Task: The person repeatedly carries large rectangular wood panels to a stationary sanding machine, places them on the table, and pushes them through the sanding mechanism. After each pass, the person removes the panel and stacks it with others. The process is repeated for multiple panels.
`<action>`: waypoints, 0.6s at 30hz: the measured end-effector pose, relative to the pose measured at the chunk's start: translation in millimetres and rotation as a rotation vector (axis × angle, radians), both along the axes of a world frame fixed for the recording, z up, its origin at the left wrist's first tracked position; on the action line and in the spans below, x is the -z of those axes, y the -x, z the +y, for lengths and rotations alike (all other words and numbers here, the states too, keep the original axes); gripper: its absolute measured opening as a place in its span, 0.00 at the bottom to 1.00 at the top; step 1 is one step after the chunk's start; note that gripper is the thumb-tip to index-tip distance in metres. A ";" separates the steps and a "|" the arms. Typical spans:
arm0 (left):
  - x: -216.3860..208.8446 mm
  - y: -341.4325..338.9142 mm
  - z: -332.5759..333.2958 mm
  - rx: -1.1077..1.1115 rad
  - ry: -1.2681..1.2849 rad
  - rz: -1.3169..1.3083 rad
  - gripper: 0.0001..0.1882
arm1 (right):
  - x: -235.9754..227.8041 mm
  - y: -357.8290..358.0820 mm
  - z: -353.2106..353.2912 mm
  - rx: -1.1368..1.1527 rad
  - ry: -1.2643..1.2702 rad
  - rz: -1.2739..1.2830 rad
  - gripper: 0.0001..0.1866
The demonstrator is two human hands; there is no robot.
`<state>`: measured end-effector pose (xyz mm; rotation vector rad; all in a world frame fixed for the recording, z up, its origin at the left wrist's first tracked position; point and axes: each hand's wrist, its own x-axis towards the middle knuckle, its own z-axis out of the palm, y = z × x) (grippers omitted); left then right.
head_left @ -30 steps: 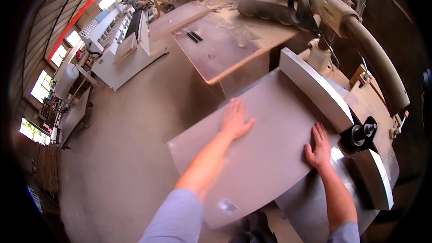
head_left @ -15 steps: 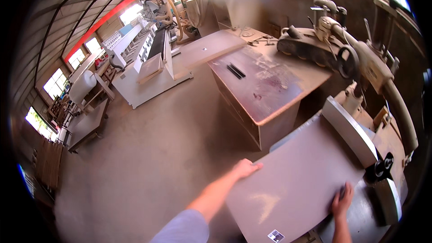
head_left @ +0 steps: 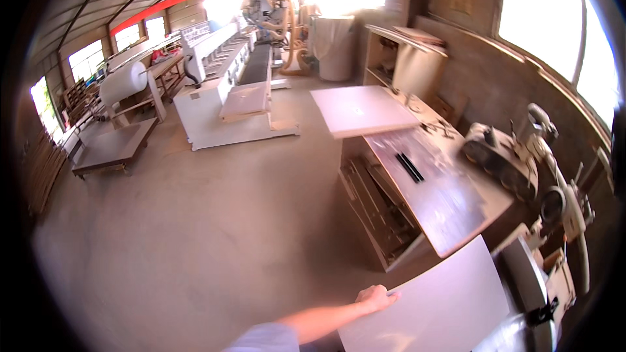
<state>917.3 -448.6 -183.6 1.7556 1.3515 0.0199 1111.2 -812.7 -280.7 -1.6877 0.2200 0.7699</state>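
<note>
A smooth, flat, pale-grey panel [head_left: 447, 303] is gripped at its left edge by the left hand [head_left: 374, 298], beside a glossy brown surface [head_left: 453, 205], the right hand being out of view; steadying seems the step, with level support called for

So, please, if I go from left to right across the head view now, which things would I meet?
Cart → white machine → left hand on the panel's edge → black strips → handwheel.
</note>
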 end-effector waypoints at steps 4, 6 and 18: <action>-41.5 68.3 68.6 -0.029 -0.025 -0.084 0.37 | -23.9 54.5 83.0 0.054 -0.151 0.055 0.31; -59.8 96.6 105.2 -0.022 -0.106 -0.152 0.37 | -40.1 62.8 132.3 0.020 -0.178 0.055 0.33; -35.9 329.7 319.4 -0.390 0.476 -0.957 0.19 | -27.7 63.8 515.2 -0.156 -0.532 0.181 0.28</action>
